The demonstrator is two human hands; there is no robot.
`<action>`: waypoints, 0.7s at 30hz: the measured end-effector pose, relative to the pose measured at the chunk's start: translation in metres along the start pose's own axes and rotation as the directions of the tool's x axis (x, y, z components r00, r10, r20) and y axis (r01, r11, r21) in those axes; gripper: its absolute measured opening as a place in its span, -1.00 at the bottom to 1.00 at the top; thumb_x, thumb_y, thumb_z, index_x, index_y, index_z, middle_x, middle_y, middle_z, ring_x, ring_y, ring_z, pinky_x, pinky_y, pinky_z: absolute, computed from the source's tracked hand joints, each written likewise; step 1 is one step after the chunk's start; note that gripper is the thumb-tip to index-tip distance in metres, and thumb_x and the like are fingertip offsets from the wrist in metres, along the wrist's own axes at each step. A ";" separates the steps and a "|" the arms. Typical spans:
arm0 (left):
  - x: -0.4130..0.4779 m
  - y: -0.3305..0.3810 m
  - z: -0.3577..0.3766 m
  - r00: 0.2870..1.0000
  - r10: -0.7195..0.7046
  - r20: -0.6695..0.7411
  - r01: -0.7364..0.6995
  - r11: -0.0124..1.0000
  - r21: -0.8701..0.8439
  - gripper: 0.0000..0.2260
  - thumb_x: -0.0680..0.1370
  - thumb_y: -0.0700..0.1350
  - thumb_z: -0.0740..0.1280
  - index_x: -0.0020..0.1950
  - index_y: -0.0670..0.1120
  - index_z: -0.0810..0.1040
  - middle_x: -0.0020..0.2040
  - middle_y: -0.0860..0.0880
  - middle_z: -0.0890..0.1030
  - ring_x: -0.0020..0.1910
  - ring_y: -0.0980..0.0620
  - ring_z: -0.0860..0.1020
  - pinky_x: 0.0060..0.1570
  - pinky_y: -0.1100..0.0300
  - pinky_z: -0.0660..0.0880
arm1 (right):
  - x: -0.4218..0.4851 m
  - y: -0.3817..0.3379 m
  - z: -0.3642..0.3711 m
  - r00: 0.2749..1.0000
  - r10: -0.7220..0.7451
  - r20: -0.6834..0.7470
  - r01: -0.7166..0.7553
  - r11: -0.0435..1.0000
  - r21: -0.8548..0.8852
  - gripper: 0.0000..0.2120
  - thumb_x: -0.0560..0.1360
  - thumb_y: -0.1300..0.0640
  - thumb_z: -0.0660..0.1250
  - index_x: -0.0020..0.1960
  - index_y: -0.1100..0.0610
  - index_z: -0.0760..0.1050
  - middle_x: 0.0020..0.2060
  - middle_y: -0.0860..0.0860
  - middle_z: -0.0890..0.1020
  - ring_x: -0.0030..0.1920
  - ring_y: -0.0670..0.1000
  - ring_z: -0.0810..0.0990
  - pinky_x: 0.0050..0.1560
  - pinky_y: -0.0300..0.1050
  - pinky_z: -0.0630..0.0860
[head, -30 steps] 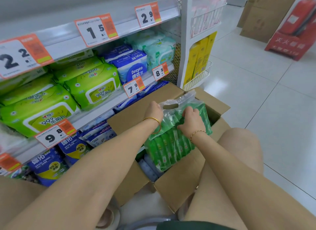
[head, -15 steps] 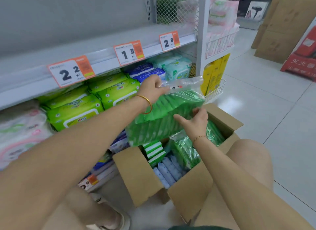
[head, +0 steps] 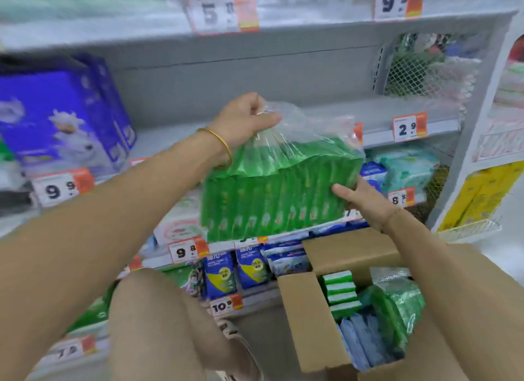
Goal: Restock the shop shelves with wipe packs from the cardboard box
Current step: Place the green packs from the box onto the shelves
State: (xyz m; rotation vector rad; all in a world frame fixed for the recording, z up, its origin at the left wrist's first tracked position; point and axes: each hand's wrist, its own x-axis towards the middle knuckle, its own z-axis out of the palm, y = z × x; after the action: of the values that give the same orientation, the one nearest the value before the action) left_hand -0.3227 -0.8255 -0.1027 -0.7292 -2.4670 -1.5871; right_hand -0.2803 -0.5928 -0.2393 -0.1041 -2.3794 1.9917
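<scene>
Head camera is looking down and forward at a person who is crouching in front of shop shelving and holding a bundle of green wipe packs [head: 278, 193] in the air, above the cardboard box [head: 309, 318] and level with a bare grey shelf [head: 340, 111]. The bundle is sitting inside a clear plastic bag [head: 306, 122]. The left hand [head: 246, 119], which is wearing a gold bangle [head: 219, 145] at the wrist, is gripping the gathered top of that bag in a closed fist. The right hand [head: 360, 202] is clasping the bundle's lower right end, with the thumb lying across the front face and the fingers going out of sight behind the packs. The box is standing open on the floor at the lower right, and it is holding green-and-white packs [head: 340, 292], pale blue packs [head: 360, 343] and a second bagged green bundle [head: 397, 304] lying against its right side. Purple cartons [head: 56, 117] are standing on the shelf to the left, pale teal packs [head: 405, 165] are sitting on the shelf just behind the right hand, and blue pouches [head: 235, 270] are lining the low shelf beside the box. Orange-and-white price tags [head: 409, 127] are hanging along the shelf edges. Motion blur is softening much of the shelving.
</scene>
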 end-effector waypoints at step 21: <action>0.015 -0.014 -0.169 0.996 -0.062 0.067 -0.040 0.364 0.930 0.05 0.13 0.44 0.39 0.49 0.09 0.05 0.42 -0.09 0.28 0.36 -0.21 0.28 0.33 -0.16 0.32 | 0.082 -0.129 0.134 0.921 -0.227 -0.317 0.371 0.763 0.530 -0.57 0.24 0.08 0.51 0.05 -0.02 0.44 0.07 0.06 0.62 0.07 0.09 0.63 0.12 0.19 0.56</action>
State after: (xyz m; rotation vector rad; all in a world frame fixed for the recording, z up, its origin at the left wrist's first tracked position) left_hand -0.3689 -0.9744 -0.0339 -0.5283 -2.8003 0.1081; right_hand -0.3754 -0.7403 -0.1375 0.0596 -1.4417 2.2783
